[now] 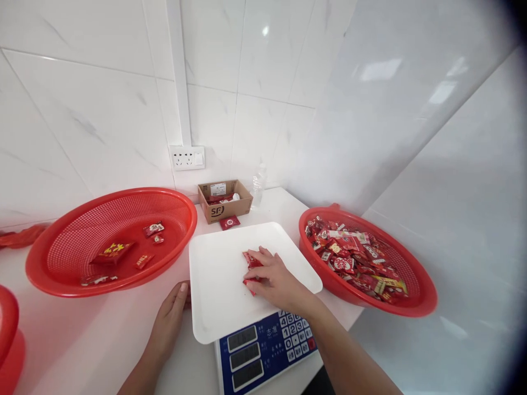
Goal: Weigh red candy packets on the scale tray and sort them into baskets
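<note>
My right hand [274,278] is over the white tray [218,280] of a digital scale [263,354]. Its fingers are bent around small red snack packets [250,259], partly covering them. Beside the tray's left edge is my left hand [168,318], thumb up and fingers curled. Something dark reddish shows by those fingers under the tray's rim, too hidden to make out. The scale's blue panel, with displays and number keys, faces me.
At left, a red plastic basket [53,274] holds several packets. Another red basket [428,299] at right is heaped with packets. Behind the tray are a cardboard box [234,208], a red packet [229,222] and a clear bottle [258,185]. A wall socket [187,158] is above.
</note>
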The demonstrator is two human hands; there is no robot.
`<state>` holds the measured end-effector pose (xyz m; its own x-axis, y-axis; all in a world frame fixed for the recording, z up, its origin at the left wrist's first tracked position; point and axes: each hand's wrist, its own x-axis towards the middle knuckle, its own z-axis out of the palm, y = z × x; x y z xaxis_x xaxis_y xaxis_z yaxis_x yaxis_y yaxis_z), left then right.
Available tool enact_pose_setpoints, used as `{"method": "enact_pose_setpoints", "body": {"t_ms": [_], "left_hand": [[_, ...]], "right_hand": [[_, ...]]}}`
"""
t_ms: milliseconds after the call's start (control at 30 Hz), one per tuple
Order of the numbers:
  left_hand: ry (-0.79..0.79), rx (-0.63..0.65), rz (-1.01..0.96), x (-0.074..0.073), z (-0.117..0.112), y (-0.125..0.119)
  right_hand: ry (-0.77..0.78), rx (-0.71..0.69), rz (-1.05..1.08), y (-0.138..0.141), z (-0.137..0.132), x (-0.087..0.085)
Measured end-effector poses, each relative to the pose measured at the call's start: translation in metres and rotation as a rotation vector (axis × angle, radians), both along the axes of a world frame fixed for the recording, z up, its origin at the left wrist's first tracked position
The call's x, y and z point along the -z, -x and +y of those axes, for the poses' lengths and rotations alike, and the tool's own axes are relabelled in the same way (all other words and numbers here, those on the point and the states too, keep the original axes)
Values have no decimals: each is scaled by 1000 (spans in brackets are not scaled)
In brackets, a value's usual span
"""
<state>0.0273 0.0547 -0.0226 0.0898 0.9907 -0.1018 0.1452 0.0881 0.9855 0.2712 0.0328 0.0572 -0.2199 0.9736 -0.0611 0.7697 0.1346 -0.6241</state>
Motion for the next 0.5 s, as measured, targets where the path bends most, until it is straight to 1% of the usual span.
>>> {"method": "enact_pose_setpoints", "body": {"t_ms": [67, 133, 167, 233, 300, 333, 367, 400, 433, 500], "left_hand": [[-1, -13, -2, -3, -1, -1], [5, -24, 2, -7, -2, -1], [6, -27, 5, -8, -2, -1], [1, -30, 10, -8, -1, -1], [-7, -39, 14, -4, 1, 0], [-8, -39, 23, -2, 2, 1], [-8, -39, 38, 0, 3, 2], [-9, -39, 58, 3, 4, 3], [-12, -37, 83, 4, 5, 4], [-15, -31, 123, 5, 5, 5]], "right_hand": [[-38, -12, 22, 0, -2, 1], [-102, 23, 63, -8, -4, 2], [-152, 66, 84, -15, -6, 2], [-281, 196, 104, -36, -8, 0], [-370, 360, 46, -64, -10, -5], [-373, 441, -8, -79, -11, -8], [-321, 512, -76, -95, -11, -11], [-269, 550, -113, -109, -11, -13], [-206, 560, -137, -123, -11, -14], [-51, 516, -158, -144, -8, -14]]}}
